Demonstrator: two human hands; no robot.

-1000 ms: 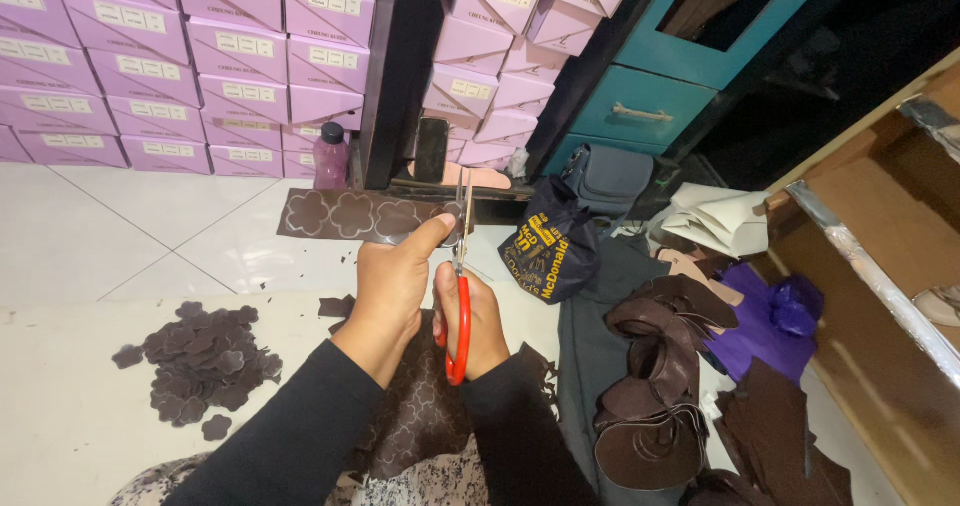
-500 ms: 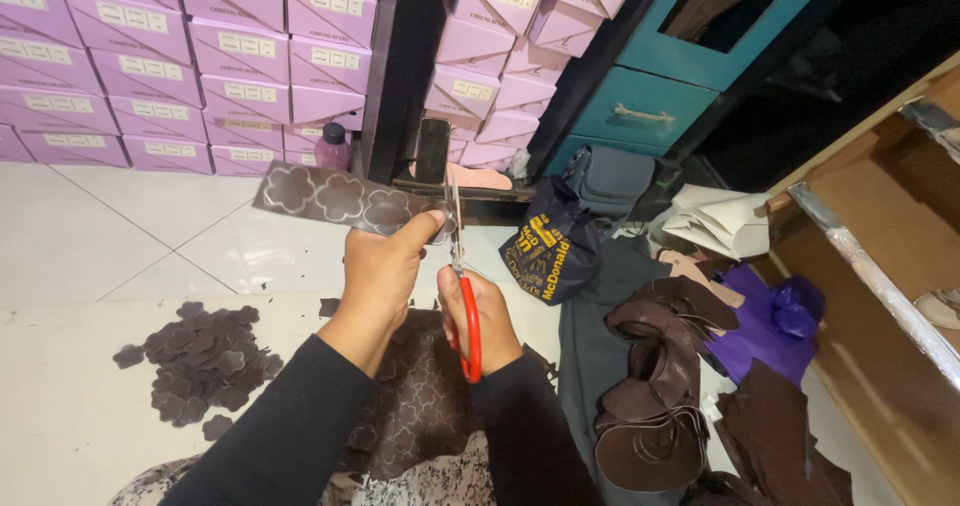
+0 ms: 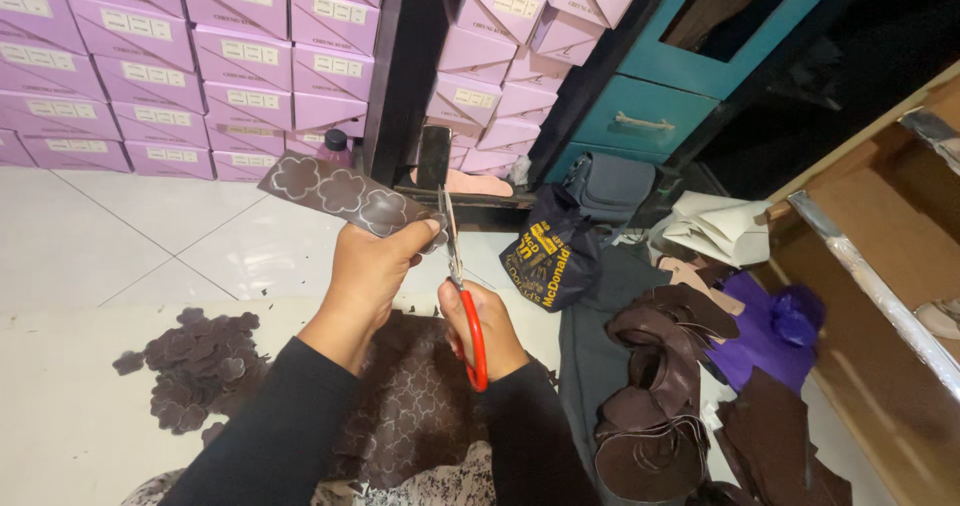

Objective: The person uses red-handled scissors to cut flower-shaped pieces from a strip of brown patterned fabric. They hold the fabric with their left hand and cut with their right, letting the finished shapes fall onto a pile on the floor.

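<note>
The left hand (image 3: 365, 271) pinches a brown strip (image 3: 335, 194) marked with flower outlines, held up over the floor, while the right hand (image 3: 485, 321) grips red-handled scissors (image 3: 460, 276), blades at the strip's near end, above a pile of cut flower pieces (image 3: 200, 361).

My left hand (image 3: 365, 271) pinches a brown strip marked with flower outlines (image 3: 335, 194) while my right hand (image 3: 482, 321) grips red-handled scissors (image 3: 462, 296), blades raised beside the strip's near end, above a pile of cut flower pieces (image 3: 200, 366).
</note>
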